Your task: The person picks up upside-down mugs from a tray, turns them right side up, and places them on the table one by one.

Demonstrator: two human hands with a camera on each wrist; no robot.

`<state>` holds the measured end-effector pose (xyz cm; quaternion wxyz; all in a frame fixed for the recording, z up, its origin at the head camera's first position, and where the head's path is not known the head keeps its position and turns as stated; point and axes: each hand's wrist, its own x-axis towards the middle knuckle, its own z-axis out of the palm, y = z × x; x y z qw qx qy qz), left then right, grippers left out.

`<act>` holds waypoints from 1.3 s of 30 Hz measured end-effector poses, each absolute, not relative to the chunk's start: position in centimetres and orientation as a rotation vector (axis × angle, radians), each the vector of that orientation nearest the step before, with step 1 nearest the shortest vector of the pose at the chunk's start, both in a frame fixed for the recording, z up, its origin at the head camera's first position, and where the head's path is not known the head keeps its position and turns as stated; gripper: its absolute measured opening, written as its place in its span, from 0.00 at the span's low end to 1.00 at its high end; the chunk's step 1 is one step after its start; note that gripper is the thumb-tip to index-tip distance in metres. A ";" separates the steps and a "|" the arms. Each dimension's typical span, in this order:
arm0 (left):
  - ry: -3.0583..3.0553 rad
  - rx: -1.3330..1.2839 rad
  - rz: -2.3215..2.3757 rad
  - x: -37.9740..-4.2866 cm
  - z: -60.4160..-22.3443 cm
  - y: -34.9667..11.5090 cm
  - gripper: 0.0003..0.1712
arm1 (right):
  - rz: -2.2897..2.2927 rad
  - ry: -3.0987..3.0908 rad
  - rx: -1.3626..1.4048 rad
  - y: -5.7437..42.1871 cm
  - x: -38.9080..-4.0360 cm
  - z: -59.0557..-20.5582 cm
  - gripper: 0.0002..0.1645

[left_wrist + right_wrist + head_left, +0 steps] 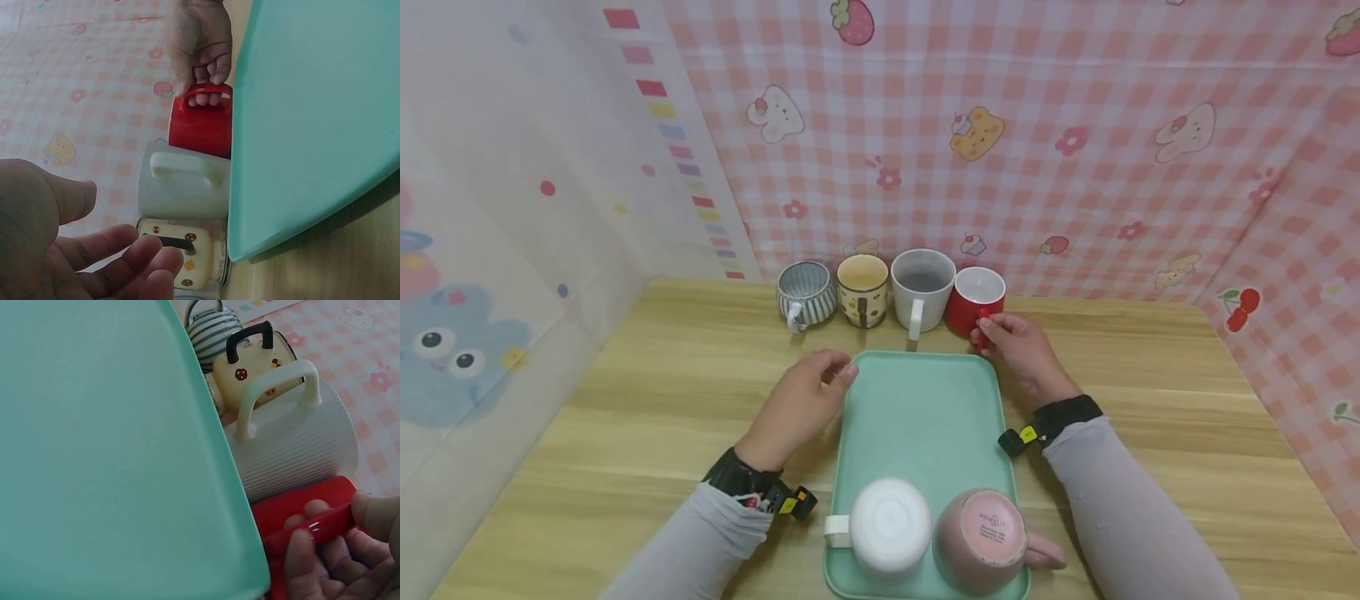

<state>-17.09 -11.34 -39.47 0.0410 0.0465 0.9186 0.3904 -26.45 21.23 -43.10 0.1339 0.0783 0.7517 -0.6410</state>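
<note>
Red cup [964, 310] ends the row behind the tray [925, 417]. Left hand [805, 404], fingers loosely bent, holds nothing; striped cup [808, 304], yellow cup [859, 298] and ribbed cup [934, 305] stand upright, untouched; white cup [889, 525] and pink cup [958, 542], upturned on the tray, look done; right hand [1028, 354] grips the red cup's handle.

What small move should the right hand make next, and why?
Probably lift the red mug straight up: the right hand already grips its handle, the pale grey mug stands close beside it, and the green tray has bare space beyond the upturned white mug and pink mug.
</note>
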 end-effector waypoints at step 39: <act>2.808 0.164 1.188 -17.0 -39.6 -11.3 0.25 | -0.977 2.409 -0.808 25.7 -11.3 -36.9 0.35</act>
